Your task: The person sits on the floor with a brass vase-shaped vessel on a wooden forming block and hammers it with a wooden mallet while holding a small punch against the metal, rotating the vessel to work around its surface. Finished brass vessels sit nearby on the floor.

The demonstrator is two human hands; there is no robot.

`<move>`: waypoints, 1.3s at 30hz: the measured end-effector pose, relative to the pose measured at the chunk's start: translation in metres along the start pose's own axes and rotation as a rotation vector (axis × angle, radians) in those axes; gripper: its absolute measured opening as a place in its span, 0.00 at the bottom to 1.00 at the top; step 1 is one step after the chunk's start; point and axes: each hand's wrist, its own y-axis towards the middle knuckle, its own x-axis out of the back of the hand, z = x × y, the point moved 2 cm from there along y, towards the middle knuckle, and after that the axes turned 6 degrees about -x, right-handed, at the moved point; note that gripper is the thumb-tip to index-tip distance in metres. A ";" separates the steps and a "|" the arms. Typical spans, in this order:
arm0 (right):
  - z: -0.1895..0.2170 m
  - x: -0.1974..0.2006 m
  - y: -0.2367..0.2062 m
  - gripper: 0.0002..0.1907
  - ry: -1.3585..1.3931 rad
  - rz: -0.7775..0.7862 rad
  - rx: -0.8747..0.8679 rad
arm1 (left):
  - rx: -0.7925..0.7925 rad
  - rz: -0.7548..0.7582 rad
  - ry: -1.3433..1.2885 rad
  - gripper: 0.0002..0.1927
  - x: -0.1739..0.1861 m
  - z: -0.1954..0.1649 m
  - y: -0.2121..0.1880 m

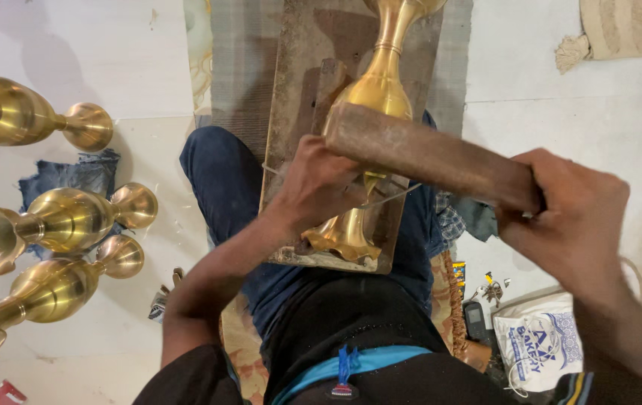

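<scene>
— Brass vase [378,90] lies lengthwise on a worn wooden board [300,90] across the seated person's lap, flared foot toward the body, its top cut off at the upper edge. What's hidden?

— Its middle, behind a thick wooden mallet [429,156] and the left hand [317,187]. The left hand is clenched down at the vase's narrow stem beside a thin metal rod [392,196]; whether it pinches the rod or the vase cannot be told. The right hand [572,217] is wrapped tight round the mallet's handle end, blurred.

— Any packaging?

— Nearest, a small red packet [2,394], half cut off at the lower left corner. At lower right, a white plastic bag [534,349] with blue print rests on the floor, a dark phone-like object [477,322] just beside it.

— Farther out?

— Three finished brass vases [58,217] lie on their sides at left, partly cropped, one over a blue cloth scrap [73,174]. A fringed beige mat [621,34] shows at top right.
</scene>
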 end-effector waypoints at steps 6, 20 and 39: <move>-0.022 -0.077 -0.057 0.07 0.245 -0.268 -0.161 | -0.043 0.491 0.207 0.28 -0.002 0.015 0.027; -0.026 -0.144 -0.111 0.11 0.700 -0.257 -0.645 | -0.185 0.492 -0.170 0.27 0.014 0.028 0.067; -0.025 -0.086 -0.058 0.16 0.588 -0.270 -0.195 | 0.098 0.723 0.140 0.39 0.017 0.024 0.046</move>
